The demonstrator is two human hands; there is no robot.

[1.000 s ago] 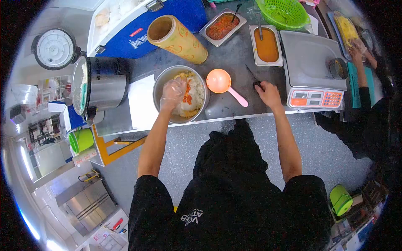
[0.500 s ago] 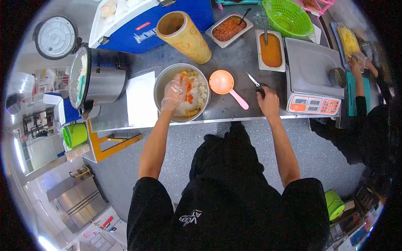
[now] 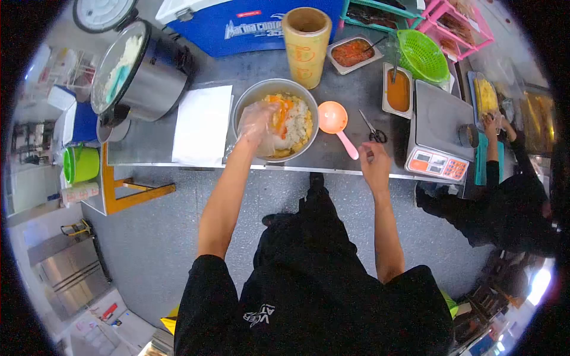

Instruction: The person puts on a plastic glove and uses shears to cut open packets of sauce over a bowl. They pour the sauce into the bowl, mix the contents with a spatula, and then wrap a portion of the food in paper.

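A metal bowl holds white rice with orange bits and yellowish food round its edge. Inside it, my left hand, in a clear plastic glove, bends its fingers in on the food beside an orange patch; what they grip is hard to make out. My right hand is bare and empty, loosely curled with a gap between thumb and fingers, at the table's front edge. Black-handled scissors lie just beyond its fingertips. Between the bowl and this hand lies a pink scoop.
White paper and a rice pot are left of the bowl. Behind stand a wrap roll and blue cooler. To the right are a red-food tray, sauce tray, scale and a co-worker's hands.
My right hand has let go of the scissors and drawn back from them. My left hand stays in the bowl, with more orange showing beside its fingers. The camera view has shifted.
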